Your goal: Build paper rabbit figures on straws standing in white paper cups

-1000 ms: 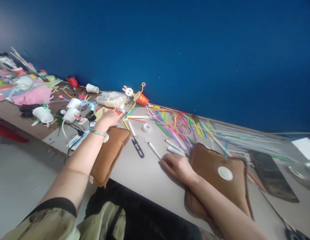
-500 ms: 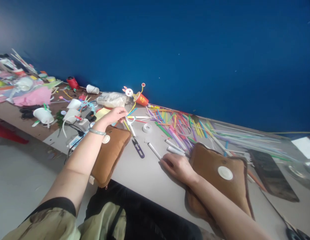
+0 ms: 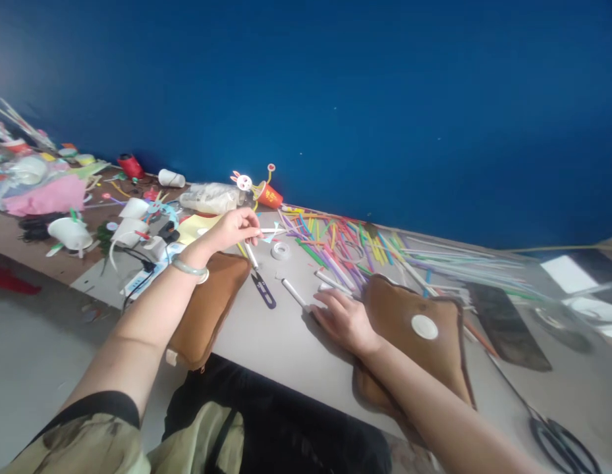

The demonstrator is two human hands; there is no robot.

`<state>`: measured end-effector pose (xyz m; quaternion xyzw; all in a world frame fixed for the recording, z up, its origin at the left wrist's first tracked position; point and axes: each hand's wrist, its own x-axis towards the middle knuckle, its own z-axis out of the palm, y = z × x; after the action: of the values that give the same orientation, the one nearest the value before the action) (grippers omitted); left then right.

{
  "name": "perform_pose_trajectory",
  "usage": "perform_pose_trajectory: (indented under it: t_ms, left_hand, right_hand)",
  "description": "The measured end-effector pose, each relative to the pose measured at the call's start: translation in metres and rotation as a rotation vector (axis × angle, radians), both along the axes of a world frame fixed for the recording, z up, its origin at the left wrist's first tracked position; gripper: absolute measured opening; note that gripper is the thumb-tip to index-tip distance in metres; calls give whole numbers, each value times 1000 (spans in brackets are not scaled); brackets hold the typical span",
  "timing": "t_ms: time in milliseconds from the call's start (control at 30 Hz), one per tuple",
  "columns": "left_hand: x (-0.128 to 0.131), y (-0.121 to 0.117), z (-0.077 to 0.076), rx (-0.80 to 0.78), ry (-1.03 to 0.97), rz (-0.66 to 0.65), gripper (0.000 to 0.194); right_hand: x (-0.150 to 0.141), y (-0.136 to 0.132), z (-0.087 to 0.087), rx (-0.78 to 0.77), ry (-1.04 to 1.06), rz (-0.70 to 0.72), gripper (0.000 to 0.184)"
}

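Note:
At the left middle, the thumb and fingers of my left hand (image 3: pixel 236 227) are pinched together above the table. A small pale bluish piece (image 3: pixel 271 235) shows at their tips, too blurred to name. My right hand (image 3: pixel 348 322) rests on the table, palm down, its fingers somewhat apart. Its fingertips lie at the near end of a thin white stick (image 3: pixel 294 291); contact is unclear. Purple thread snips (image 3: pixel 264 291) lie between my hands, and a roll of clear tape (image 3: pixel 280 251) is beyond them. White rolled pieces (image 3: pixel 333 282) lie just past my right hand.
Brown cushioned pouches lie by my left forearm (image 3: pixel 207 309) and under my right forearm (image 3: pixel 414 342). Many coloured straws (image 3: pixel 335 243) spread along the blue wall. A red cup with a rabbit (image 3: pixel 270 195), white cups (image 3: pixel 71 234), a power strip (image 3: pixel 145 275), a phone (image 3: pixel 508 326) and black-handled scissors (image 3: pixel 562 441) also lie around.
The view has shifted, so everything sits further left. My right hand's fingers have loosened and spread beside the white stick. My left hand has moved slightly right, with a pale piece at its fingertips.

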<state>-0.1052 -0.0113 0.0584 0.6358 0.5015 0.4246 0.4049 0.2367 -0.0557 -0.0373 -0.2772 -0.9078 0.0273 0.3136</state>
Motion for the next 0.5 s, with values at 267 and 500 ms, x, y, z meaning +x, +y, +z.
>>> perform_pose_trajectory:
  t_ms: [267,500]
  left_hand:
    - [110,-52,8,77,82,-330,14]
    - [123,-49,-14,17,62,-175,33]
  right_hand:
    - [-1,-7,-2,106,57,24,38]
    - [1,4,15,96,-77,101,25]
